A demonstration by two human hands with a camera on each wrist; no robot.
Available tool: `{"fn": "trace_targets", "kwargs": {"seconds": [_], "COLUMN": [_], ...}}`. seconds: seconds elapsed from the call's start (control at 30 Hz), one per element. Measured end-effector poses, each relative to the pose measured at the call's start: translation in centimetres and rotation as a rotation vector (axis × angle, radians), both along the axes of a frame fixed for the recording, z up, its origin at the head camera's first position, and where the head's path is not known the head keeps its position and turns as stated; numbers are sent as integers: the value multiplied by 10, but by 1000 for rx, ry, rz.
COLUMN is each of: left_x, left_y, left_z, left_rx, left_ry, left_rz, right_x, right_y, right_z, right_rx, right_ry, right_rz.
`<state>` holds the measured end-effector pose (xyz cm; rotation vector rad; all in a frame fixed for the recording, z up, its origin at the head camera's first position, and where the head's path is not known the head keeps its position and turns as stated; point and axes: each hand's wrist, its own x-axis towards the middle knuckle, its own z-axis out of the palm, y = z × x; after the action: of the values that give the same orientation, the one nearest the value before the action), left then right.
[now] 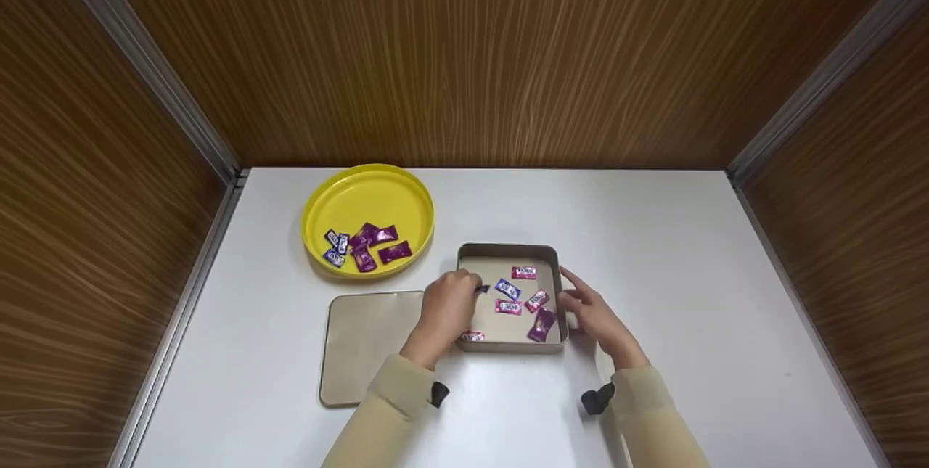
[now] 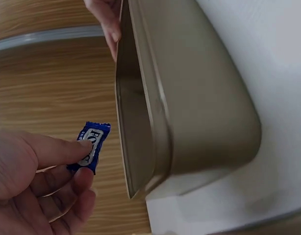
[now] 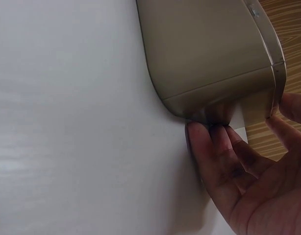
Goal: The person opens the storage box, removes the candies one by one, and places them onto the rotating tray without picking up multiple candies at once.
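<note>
Left hand, mine: raised over the left side of the box, thumb and fingertips pinching one blue-wrapped candy. The candy sits just above the rim; I judge the fingertip hold suits so small a thing, leaving one end of the wrapper free.

Right hand, mine: apart from the left, the box between them. Fingers loosely spread, fingertips against the outside of the right wall and up at the rim; nothing clamped. Probably there to steady a light box against sliding.

Box, one, tan, lidless: on the white table, mouth upward, between my hands, presumably for easy reach from both sides. Visible contents: four pink-wrapped candies, one in the near left corner, others toward the middle and far right; one blue piece, central; one larger purple packet, near right.

Round tray, one, yellow: left and far of the box, well within left-hand reach. Contents, all toward its near side: three blue pieces at left, four purple packets beside them.

Flat panel, one, tan: left of the box, partly behind my left hand; likely its lid, laid aside.
</note>
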<state>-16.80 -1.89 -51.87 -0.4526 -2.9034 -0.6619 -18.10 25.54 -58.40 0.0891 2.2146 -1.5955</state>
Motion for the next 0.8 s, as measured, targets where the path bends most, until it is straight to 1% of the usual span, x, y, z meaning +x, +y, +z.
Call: {"fn": "trace_targets", "kwargs": {"seconds": [0.03, 0.2, 0.3, 0.4, 0.5, 0.63, 0.8], "left_x": [-1, -4, -7, -10, -12, -14, -18], "left_y": [-4, -27, -41, -54, -67, -82, -103], "left_z": [1, 2, 2, 2, -2, -11, -18], "left_rx": [8, 21, 33, 72, 115, 167, 239], "left_ry": [9, 69, 72, 59, 62, 71, 22], "left_rz": [14, 72, 102, 132, 165, 215, 312], "right_x": [-1, -1, -1, -1, -1, -2, -2], "right_y": [1, 1, 1, 2, 2, 2, 3], "right_z": [-5, -4, -4, -4, -5, -5, -5], "right_rx": [-4, 1, 3, 8, 20, 23, 29], "right_ry": [2, 14, 14, 14, 17, 14, 18], "right_rz": [-5, -1, -7, -10, -3, -9, -6]}}
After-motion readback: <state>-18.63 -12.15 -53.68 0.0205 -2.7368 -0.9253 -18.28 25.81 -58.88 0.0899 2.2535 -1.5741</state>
